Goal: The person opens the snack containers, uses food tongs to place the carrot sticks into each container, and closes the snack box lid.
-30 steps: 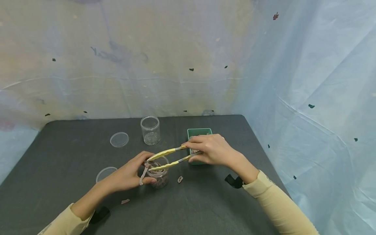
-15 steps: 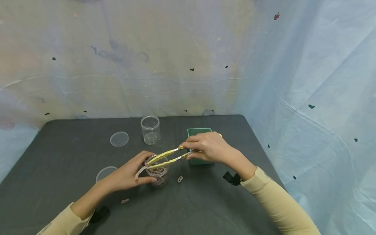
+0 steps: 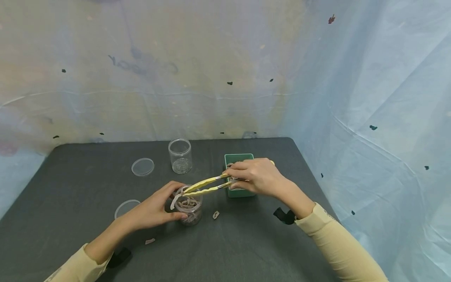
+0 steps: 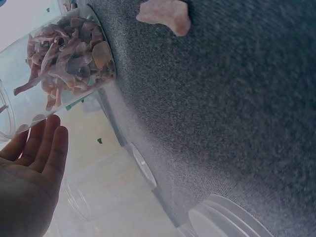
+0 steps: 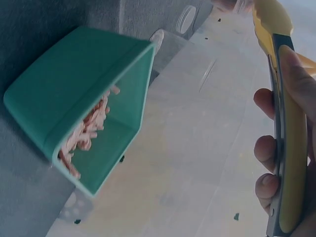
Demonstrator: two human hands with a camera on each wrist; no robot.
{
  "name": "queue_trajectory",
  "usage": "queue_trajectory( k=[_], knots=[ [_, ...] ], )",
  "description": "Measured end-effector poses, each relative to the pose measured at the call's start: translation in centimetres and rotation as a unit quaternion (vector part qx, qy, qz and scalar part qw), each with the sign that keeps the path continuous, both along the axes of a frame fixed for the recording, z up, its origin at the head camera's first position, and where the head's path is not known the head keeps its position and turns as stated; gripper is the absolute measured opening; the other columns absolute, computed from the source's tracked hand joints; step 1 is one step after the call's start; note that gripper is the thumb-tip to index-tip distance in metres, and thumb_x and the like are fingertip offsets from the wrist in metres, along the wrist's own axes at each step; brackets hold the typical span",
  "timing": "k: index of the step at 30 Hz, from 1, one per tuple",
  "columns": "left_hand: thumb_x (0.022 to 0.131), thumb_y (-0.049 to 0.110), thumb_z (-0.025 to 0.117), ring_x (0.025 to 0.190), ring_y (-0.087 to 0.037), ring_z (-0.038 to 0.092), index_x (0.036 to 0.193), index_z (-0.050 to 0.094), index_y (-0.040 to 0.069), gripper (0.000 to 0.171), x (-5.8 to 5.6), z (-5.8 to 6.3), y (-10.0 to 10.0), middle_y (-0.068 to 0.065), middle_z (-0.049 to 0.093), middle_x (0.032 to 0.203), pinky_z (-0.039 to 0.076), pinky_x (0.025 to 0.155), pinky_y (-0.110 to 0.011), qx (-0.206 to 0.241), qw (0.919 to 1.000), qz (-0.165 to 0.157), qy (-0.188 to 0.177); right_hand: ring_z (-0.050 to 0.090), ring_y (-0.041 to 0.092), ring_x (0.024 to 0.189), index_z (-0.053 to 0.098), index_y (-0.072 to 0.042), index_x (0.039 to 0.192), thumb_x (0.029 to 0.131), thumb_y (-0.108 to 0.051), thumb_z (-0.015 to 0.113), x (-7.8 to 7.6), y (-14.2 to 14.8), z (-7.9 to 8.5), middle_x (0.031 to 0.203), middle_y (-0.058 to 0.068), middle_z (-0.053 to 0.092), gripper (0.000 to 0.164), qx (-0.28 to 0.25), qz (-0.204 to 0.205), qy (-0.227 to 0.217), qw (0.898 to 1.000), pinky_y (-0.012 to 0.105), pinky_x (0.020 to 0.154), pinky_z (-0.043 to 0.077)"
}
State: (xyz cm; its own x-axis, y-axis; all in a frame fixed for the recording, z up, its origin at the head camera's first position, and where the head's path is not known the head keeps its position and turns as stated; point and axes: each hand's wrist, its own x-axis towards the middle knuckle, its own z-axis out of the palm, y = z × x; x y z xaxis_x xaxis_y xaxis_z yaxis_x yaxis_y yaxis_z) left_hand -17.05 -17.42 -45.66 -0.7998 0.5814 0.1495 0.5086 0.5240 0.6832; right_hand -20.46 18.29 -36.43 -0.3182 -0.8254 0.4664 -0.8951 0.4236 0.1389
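A pale strip point(image 3: 173, 201) is pinched by yellow tongs point(image 3: 205, 182) at the mouth of a clear jar point(image 3: 193, 210).
In the head view, the strip is seen at nine o'clock of the jar's rim; the jar is gripped by the left hand point(image 3: 156, 208), the tongs by the right hand point(image 3: 257, 176), and a green box point(image 3: 243, 194) is placed at two o'clock from the jar. The strip is judged light and bendable, to be pinched gently near its middle. In the left wrist view, fingers point(image 4: 57, 148) are laid against the jar, which is probably smooth and best held below its rim. In the right wrist view, the tongs are wrapped by curled fingers; stiff metal may be expected, best squeezed at mid-length.
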Motion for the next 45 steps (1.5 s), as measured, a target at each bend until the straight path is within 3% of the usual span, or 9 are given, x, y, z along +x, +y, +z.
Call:
queue_trajectory(
  k=[10,20,29,37,41,45],
  knots=[
    [0.082,0.047,0.089,0.11,-0.011,0.06,0.146,0.048,0.024,0.079,0.1,0.0,0.0,0.009,0.054,0.134,0.056,0.092,-0.042,0.004,1.0,0.001,-0.005,0.07,0.01,0.077,0.078,-0.017,0.121,0.082,-0.035,0.089,-0.1,1.4,0.3,0.11,-0.002,0.076,0.045,0.004,-0.013,0.028,1.0,0.025,0.054,0.051],
    [0.084,0.052,0.086,0.115,-0.018,0.06,0.147,0.048,0.022,0.08,0.1,-0.1,0.0,0.006,0.054,0.136,0.055,0.093,-0.046,-0.003,1.0,0.004,0.0,0.071,0.01,0.077,0.077,-0.018,0.121,0.08,-0.036,0.091,0.0,1.6,0.4,0.112,-0.001,0.076,0.046,0.009,-0.019,0.01,1.0,0.025,0.052,0.05],
    [0.083,0.049,0.087,0.112,-0.021,0.062,0.147,0.048,0.024,0.079,0.0,-0.2,0.0,0.004,0.056,0.134,0.055,0.091,-0.04,0.005,1.0,-0.002,0.003,0.07,0.01,0.077,0.077,-0.017,0.123,0.082,-0.034,0.09,0.3,2.2,0.7,0.114,0.0,0.075,0.047,0.011,-0.033,-0.011,0.999,0.026,0.055,0.051],
    [0.083,0.051,0.087,0.114,-0.021,0.062,0.146,0.049,0.023,0.079,-0.1,-0.2,0.0,0.005,0.056,0.133,0.055,0.093,-0.041,0.007,0.9999,-0.004,0.008,0.065,0.01,0.068,0.078,-0.01,0.121,0.076,-0.028,0.093,0.3,4.9,0.8,0.112,0.003,0.075,0.051,-0.035,-0.06,-0.043,0.997,0.025,0.052,0.047],
    [0.083,0.053,0.086,0.115,-0.022,0.062,0.146,0.048,0.024,0.079,-0.1,-0.2,0.0,0.004,0.056,0.134,0.055,0.094,-0.041,0.006,1.0,-0.005,0.005,0.061,0.006,0.063,0.077,-0.011,0.124,0.084,-0.039,0.085,0.2,7.3,0.5,0.113,0.003,0.075,0.049,-0.06,-0.086,-0.047,0.993,0.025,0.05,0.045],
    [0.084,0.053,0.085,0.117,-0.023,0.061,0.147,0.048,0.023,0.079,-0.1,-0.1,-0.1,0.003,0.055,0.136,0.054,0.095,-0.042,0.006,1.0,-0.006,0.002,0.06,0.005,0.061,0.075,-0.013,0.127,0.096,-0.063,0.058,-0.2,9.7,0.4,0.115,0.002,0.074,0.061,-0.06,-0.13,-0.062,0.988,0.025,0.05,0.045]
  ],
)
